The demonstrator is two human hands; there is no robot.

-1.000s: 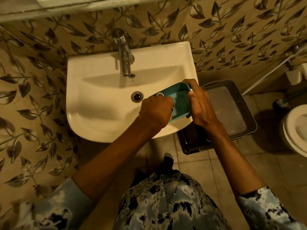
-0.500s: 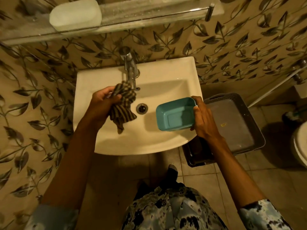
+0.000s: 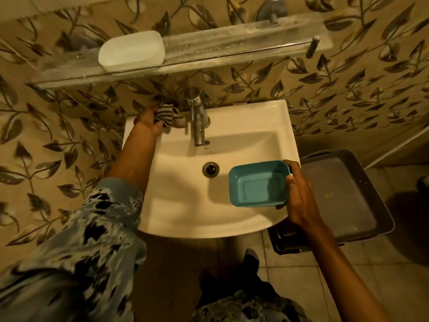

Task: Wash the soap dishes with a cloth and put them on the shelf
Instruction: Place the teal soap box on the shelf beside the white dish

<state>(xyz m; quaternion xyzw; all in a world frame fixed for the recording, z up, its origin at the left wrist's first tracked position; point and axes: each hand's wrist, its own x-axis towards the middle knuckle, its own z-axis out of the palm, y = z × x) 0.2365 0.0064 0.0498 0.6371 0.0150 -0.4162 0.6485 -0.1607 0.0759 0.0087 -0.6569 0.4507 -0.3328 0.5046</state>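
Note:
My right hand (image 3: 299, 194) grips the right end of a teal rectangular soap dish (image 3: 258, 183), hollow side up, over the right part of the white sink (image 3: 232, 126). My left hand (image 3: 148, 123) is closed on a striped dark cloth (image 3: 166, 112) at the sink's back left corner, just left of the metal tap (image 3: 197, 122). A whitish translucent soap dish (image 3: 131, 51) lies on the left part of the glass shelf (image 3: 232, 45) on the wall above the sink.
The drain (image 3: 210, 168) sits mid-basin. A dark grey basket with a flat lid (image 3: 336, 196) stands on the floor right of the sink. Leaf-patterned tiles cover the walls. The shelf's right half is bare glass with a metal post (image 3: 312, 46).
My left hand has carried the cloth from the dish up and back to the sink's rear left corner. The right hand keeps the teal dish over the basin. The view tilted up, showing the shelf.

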